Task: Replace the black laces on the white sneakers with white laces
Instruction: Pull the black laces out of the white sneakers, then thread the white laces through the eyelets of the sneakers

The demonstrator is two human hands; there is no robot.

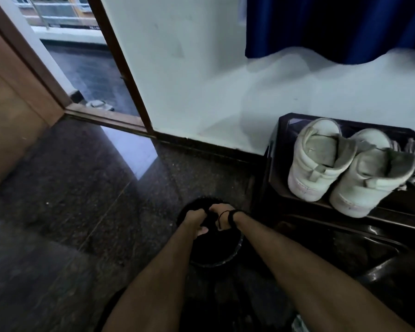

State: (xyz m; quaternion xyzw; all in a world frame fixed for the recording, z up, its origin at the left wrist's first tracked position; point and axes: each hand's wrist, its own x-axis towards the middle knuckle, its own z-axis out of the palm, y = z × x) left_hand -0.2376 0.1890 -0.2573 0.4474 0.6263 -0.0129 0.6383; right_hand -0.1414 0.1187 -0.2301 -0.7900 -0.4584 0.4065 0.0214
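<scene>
A dark bundle, seemingly the black laces [211, 220], is pinched between the left hand [197, 220] and right hand [219, 215] above a round black bin [213, 258]; it should be dropped squarely in. The white sneakers [345, 166] sit up right.

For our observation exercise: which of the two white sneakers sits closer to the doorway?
The left sneaker, beside the bare wall; the other sneaker sits farther right, nearer the camera.

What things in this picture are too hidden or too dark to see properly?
- Head view: whatever the left hand and right hand hold, lost against the round black bin.
- Head view: the fronts and lacing of the two white sneakers, hidden as their heels face the camera.
- Head view: the dark shoe rack, cut off by the right edge.
</scene>
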